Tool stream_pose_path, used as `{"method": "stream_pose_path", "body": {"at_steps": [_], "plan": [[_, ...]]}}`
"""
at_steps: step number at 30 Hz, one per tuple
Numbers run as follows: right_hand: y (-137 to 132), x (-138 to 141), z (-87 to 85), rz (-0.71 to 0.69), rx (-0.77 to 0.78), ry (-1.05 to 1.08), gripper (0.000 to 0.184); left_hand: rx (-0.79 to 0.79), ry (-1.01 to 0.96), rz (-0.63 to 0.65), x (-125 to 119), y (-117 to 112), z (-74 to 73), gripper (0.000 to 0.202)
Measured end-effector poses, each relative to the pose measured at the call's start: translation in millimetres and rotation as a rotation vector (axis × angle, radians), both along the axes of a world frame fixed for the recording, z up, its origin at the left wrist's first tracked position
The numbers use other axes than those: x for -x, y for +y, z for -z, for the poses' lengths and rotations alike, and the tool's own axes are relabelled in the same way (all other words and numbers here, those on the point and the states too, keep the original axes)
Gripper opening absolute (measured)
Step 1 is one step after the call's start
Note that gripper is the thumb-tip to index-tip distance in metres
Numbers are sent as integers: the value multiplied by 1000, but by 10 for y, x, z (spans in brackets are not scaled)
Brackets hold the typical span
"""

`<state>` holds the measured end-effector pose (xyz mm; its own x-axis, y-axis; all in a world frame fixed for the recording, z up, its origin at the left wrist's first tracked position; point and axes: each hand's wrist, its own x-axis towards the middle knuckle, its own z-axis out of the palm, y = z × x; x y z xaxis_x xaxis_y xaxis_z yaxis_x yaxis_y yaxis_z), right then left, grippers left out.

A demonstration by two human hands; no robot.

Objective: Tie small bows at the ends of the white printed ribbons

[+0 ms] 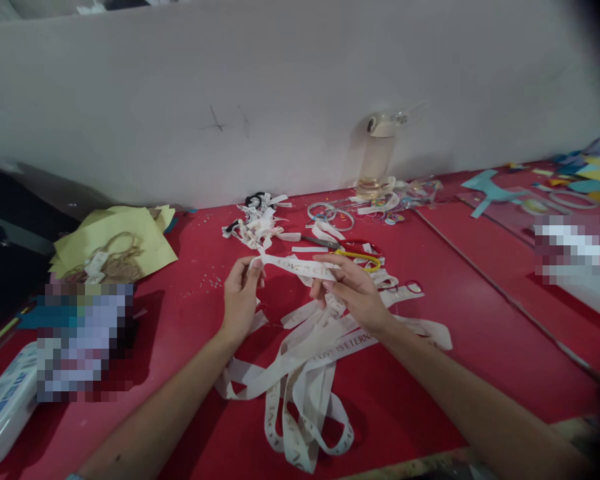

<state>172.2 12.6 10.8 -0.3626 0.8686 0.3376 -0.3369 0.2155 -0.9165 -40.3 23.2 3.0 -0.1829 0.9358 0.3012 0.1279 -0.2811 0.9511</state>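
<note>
A white ribbon [300, 267] with printed lettering is stretched between both hands above the red table. My left hand [243, 283] pinches its left end, where a short tail sticks up beside the thumb. Further right, my right hand [353, 288] is closed on the ribbon with thumb and fingers. Below the hands lies a loose heap of the same kind of ribbon [300, 373], looped and partly crossing itself. Just beyond the right hand are scissors with yellow handles [365, 259]. A pile of knotted white ribbon pieces and black bands [257, 223] sits past the left hand.
A clear bottle [377, 160] stands against the grey wall [290, 100], with bracelets and small pieces near it. Yellow paper with twine [153, 243] lies at left, above a white device [10, 407]. Blue and yellow scraps [493, 190] are at right. A seam [510, 300] crosses the red table.
</note>
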Motion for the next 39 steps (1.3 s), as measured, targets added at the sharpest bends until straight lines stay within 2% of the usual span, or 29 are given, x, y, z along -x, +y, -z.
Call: {"method": "stream_pose_path", "body": {"at_steps": [3, 7, 9, 10, 12, 17, 19, 21, 24, 26, 30, 33, 36, 39], "plan": [[-4, 13, 19, -34, 58, 51, 14, -2, 76, -45, 9, 10, 10, 21], [19, 20, 42, 22, 88, 50, 16, -158, 264, -176, -3, -38, -37, 21], [31, 27, 51, 78, 84, 40, 18, -277, 420, -152, -13, -88, -71, 18], [35, 30, 55, 100, 75, 33, 19, -334, 488, -95, -19, -115, -86, 15], [41, 32, 61, 128, 50, 6, 22, -399, 581, 114, -34, -168, -110, 12], [34, 28, 57, 98, 31, -75, 25, -275, 781, 784, -97, -249, -154, 17], [26, 32, 46, 88, 39, -84, 25, -268, 835, 938, -120, -265, -162, 26], [19, 38, 34, 78, 45, -102, 25, -268, 863, 1005, -130, -271, -153, 31], [8, 40, 19, 83, 29, -145, 27, -286, 883, 1015, -123, -260, -116, 24], [-1, 29, 14, 101, -19, -170, 30, -276, 880, 956, -118, -245, -92, 17], [-43, 1, -2, 157, -250, -318, 48, -194, 705, 622, -135, -231, -65, 13], [-91, 17, -20, 211, -513, -551, 54, -154, 552, 438, -157, -250, -18, 26], [-132, 63, -26, 185, -735, -691, 61, -53, 436, 453, -168, -274, 50, 37], [-147, 96, -24, 164, -806, -717, 66, 77, 268, 518, -185, -277, 56, 31]]}}
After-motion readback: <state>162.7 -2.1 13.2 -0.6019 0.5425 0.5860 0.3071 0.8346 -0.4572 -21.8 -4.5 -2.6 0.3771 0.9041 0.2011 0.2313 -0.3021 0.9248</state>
